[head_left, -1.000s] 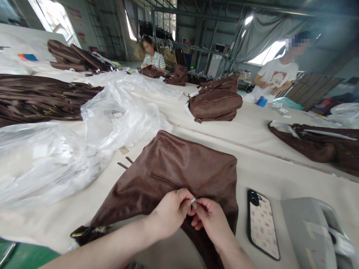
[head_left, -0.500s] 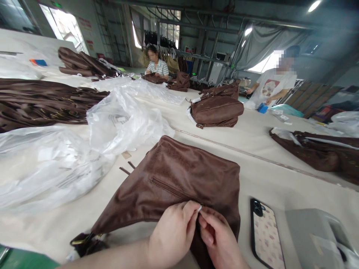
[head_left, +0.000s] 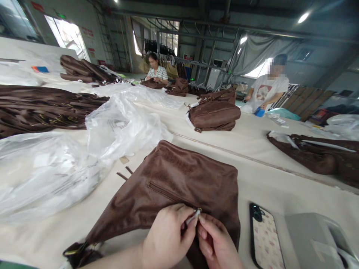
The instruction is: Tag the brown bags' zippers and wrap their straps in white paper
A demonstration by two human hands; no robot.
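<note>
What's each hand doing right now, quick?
Left hand: closed, fingers pinching a small white strip.
Right hand: fingers curled at the strip's end; can't tell whether they grip it.

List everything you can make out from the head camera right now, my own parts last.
nearest bag: one, brown, table front
white strip: one, white, at the fingertips
phone: one, patterned pale case with dark edge, right of that bag
device: one, grey, right of phone
clear plastic: uncountable, whitish, left
brown heaps: two, left
other brown bags: uncountable, table middle, far side and right
blue item: one, blue, by the standing co-worker
co-workers: two, light tops, far side
table: cream, underneath
curtain: grey, back right
left hand: one, bare, pinching strip
right hand: one, bare, fingertips at strip
</note>
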